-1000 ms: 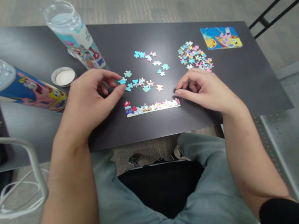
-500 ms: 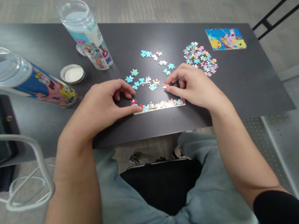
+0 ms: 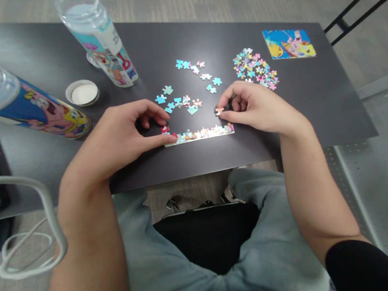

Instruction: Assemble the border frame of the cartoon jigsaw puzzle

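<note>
My right hand [image 3: 251,105] pinches a small pale puzzle piece [image 3: 219,111] between thumb and forefinger, just above the right end of an assembled puzzle strip [image 3: 207,134]. The strip is a joined row of edge pieces, with a red piece [image 3: 165,129] standing up at its left end. My left hand [image 3: 133,128] rests there, its thumb lying on the strip and its curled forefinger apart from the thumb, close to the red piece. Between the hands, beyond the strip, lie several loose blue and pale puzzle pieces [image 3: 193,109].
A heap of mixed puzzle pieces [image 3: 254,69] lies to the right, near a cartoon picture card [image 3: 290,43]. At left stand two clear-topped cartoon tubes, a nearer tube [image 3: 43,109] and a farther tube [image 3: 106,46], with a round lid [image 3: 83,93]. A white cable [image 3: 48,206] hangs at the left.
My right hand has shifted slightly right relative to the strip, with the piece still in its pinch and more visible. My left hand stays at the strip's left end. The whole view has shifted slightly.
</note>
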The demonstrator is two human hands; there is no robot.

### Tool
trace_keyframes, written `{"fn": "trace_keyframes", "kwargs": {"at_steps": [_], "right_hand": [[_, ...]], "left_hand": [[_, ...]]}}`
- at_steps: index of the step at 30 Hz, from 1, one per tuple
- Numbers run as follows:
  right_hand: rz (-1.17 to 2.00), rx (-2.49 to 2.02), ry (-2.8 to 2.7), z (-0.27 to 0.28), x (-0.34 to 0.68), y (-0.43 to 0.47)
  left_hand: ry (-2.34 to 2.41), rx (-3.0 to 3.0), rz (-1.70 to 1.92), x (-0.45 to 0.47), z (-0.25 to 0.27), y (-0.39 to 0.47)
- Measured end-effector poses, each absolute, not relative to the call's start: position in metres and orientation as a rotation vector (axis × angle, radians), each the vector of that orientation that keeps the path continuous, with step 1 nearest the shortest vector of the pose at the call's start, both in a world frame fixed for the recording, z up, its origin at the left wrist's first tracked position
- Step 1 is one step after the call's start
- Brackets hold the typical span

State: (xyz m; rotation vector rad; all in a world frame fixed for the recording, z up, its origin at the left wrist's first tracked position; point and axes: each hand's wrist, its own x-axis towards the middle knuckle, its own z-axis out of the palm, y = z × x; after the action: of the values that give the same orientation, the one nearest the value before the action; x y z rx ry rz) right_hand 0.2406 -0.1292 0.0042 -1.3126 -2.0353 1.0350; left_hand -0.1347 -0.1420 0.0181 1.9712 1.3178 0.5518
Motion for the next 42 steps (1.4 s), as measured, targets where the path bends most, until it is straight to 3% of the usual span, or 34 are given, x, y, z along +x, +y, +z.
{"fn": "trace_keyframes", "kwargs": {"at_steps": [28, 42], "right_hand": [[1.354, -1.290, -1.758, 0.012, 0.254, -0.144], [1.227, -1.344, -1.893, 0.012, 0.251, -0.142]], "left_hand": [[1.377, 2.002, 0.642, -0.123, 0.011, -0.136], [1.343, 1.997, 0.657, -0.125, 0.007, -0.133]]}}
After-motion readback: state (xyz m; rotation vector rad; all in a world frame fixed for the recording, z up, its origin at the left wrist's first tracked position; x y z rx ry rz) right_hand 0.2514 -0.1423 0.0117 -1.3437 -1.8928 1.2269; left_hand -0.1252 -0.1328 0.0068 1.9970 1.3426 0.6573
